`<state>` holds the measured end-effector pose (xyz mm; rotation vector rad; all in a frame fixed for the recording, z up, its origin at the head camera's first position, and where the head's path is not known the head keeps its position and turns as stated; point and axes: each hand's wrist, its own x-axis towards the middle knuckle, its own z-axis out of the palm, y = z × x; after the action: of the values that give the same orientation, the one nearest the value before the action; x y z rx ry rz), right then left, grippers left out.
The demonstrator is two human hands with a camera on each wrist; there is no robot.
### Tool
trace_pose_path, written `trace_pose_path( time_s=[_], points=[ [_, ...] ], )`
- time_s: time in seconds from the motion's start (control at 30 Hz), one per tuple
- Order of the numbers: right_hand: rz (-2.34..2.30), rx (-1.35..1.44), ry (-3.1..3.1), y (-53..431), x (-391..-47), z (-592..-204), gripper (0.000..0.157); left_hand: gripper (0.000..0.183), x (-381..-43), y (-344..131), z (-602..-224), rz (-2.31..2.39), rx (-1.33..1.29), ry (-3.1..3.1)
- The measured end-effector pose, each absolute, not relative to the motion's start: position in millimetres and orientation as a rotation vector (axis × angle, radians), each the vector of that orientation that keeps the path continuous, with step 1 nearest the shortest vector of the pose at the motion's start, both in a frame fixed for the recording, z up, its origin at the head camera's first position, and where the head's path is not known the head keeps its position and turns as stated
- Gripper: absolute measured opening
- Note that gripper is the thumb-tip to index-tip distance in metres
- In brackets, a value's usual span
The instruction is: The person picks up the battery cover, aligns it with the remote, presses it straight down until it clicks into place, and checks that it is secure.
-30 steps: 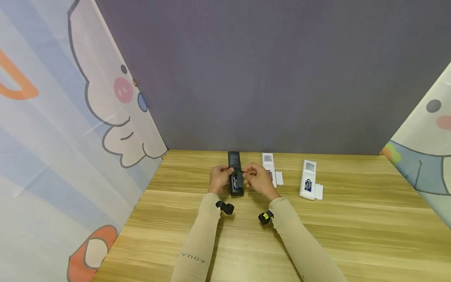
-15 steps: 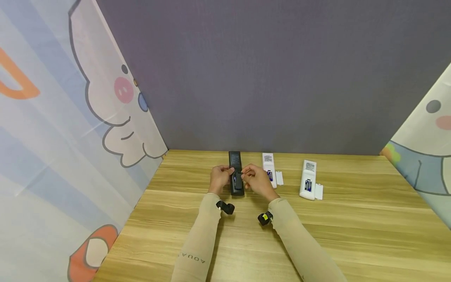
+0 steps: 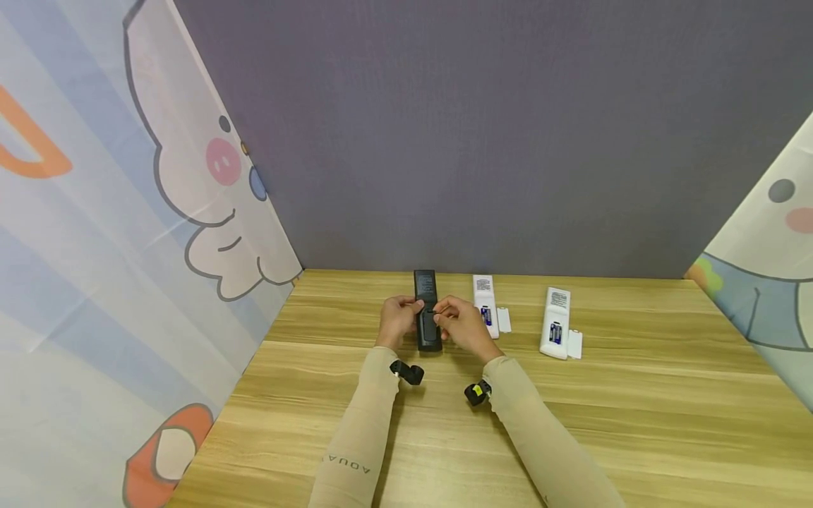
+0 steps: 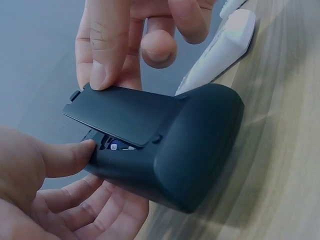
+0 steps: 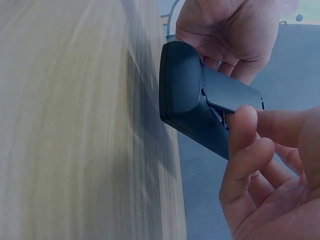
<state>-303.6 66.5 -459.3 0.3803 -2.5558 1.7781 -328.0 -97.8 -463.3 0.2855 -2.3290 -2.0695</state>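
My left hand (image 3: 395,321) grips a black remote control (image 3: 425,286), back side up, with the thumb on one side and fingers beneath. Its near end is raised over the table in the left wrist view. My right hand (image 3: 466,326) pinches the upper end of the black battery cover (image 4: 125,112). That cover lies tilted over the battery compartment, its lower end at the slot and its upper end lifted. Through the gap a blue battery (image 4: 117,145) shows; the rest of the compartment is hidden. In the right wrist view, both hands meet at the remote.
Right of the hands lie a white remote (image 3: 483,284) and another white remote (image 3: 559,300), backs up, blue batteries exposed. Beside them lie a white cover (image 3: 504,319) and a second white cover (image 3: 574,344). A grey panel (image 3: 444,141) stands behind the wooden table (image 3: 667,395).
My right hand has brought the black cover leftward from the compartment's right side to over it, hiding most of the batteries in the head view. The left hand keeps its grip; the remote shifted slightly.
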Motion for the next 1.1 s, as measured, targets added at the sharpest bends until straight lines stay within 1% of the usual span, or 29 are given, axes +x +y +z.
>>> trace_pose_path(
  time_s=[0.33, 0.73, 1.1],
  points=[
    [1.764, 0.409, -2.546, 64.1, -304.5, -463.1, 0.007, 0.031, -326.3, -99.3, -459.9, -2.098, 0.284, -2.325],
    [1.707, 0.370, -2.540, 63.0, -303.9, -465.3, 0.008, 0.032, -325.5, -99.3, -457.7, -2.101, 0.254, -2.334],
    [1.657, 0.326, -2.541, 60.9, -303.0, -466.9, 0.017, 0.032, -323.0, -100.1, -454.5, -2.118, 0.239, -2.325]
  ],
)
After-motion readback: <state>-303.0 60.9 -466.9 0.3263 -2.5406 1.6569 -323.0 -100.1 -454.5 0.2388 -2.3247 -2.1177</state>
